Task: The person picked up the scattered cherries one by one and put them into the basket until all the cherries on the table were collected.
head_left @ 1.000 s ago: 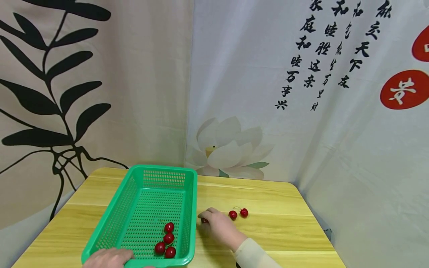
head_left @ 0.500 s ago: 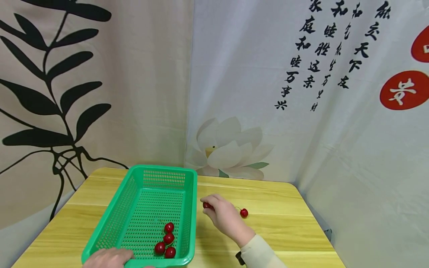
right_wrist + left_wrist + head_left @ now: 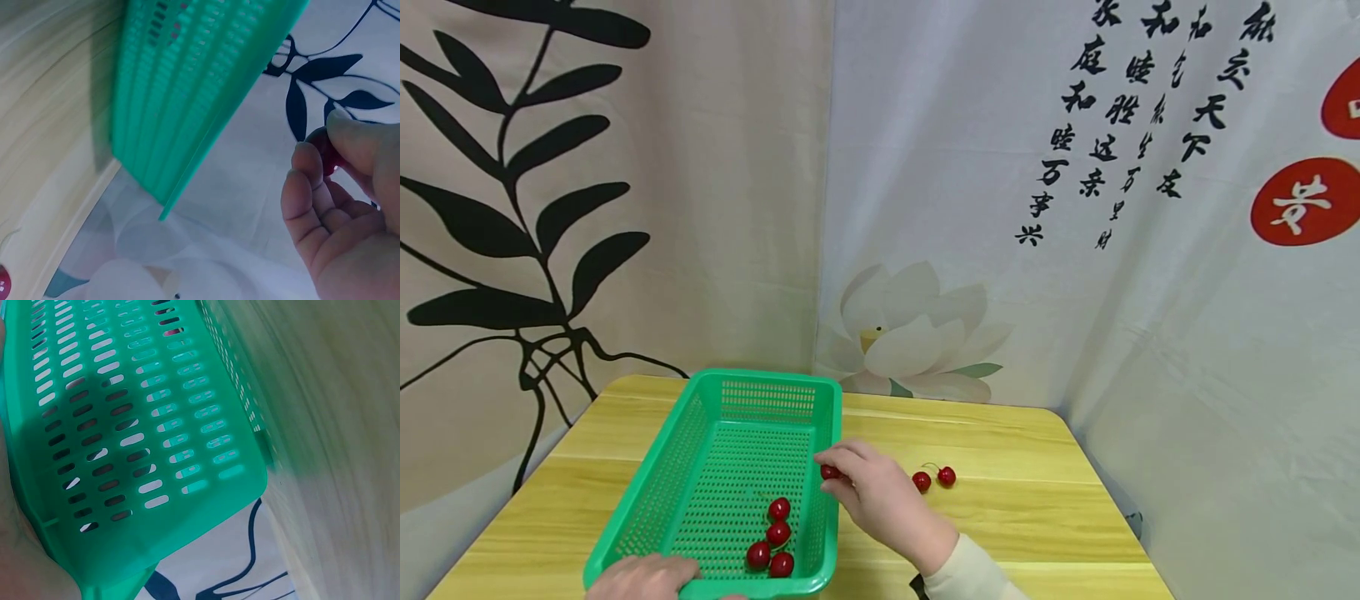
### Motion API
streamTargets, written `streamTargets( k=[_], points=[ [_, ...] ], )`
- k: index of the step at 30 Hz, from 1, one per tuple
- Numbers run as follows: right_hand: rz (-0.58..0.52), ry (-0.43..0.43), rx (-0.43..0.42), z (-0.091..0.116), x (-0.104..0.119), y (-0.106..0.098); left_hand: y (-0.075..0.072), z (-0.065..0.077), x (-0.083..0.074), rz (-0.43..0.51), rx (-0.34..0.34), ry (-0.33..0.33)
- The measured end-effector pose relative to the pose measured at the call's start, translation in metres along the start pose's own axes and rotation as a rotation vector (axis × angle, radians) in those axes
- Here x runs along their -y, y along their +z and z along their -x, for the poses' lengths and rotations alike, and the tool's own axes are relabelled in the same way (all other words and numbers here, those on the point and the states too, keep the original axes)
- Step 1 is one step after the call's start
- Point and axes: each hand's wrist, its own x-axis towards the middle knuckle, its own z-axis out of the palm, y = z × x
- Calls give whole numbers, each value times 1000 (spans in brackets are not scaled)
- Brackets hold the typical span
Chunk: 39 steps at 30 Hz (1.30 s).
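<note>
Cherry (image 3: 828,472) pinched, your right grip (image 3: 891,504) is hovering beside the green basket (image 3: 730,475), lower centre, while your left grip (image 3: 643,578) is holding its near rim, presumably for steadiness.

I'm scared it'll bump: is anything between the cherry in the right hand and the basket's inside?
Nothing visible is: the right hand pinches the cherry at the green basket's right rim, seemingly above it.

Your right hand (image 3: 887,500) near centre, back of hand up, thumb meeting fingertips in pinch, remaining fingers curled toward palm; forearm (image 3: 977,575) slants in from lower right. Your left hand (image 3: 643,579) low, gripping, partly cropped by bottom edge.
</note>
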Motion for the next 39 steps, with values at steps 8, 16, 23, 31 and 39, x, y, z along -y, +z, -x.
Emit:
streamTargets(
  k=[8, 16, 23, 31, 39],
  points=[
    [52, -64, 54, -7, 19, 11, 0, 0, 0, -7, 20, -3],
    [100, -81, 147, -11, 29, 30, 3, 1, 2, -9, -42, 15],
    [96, -65, 230, -13, 30, 44, 3, 1, 2, 2, -34, 6],
    [155, -61, 304, -13, 28, 55, -1, 1, 1, 3, 18, -7],
    [154, -42, 380, -14, 29, 60, -3, 0, 1, -9, 30, -8]
  ],
)
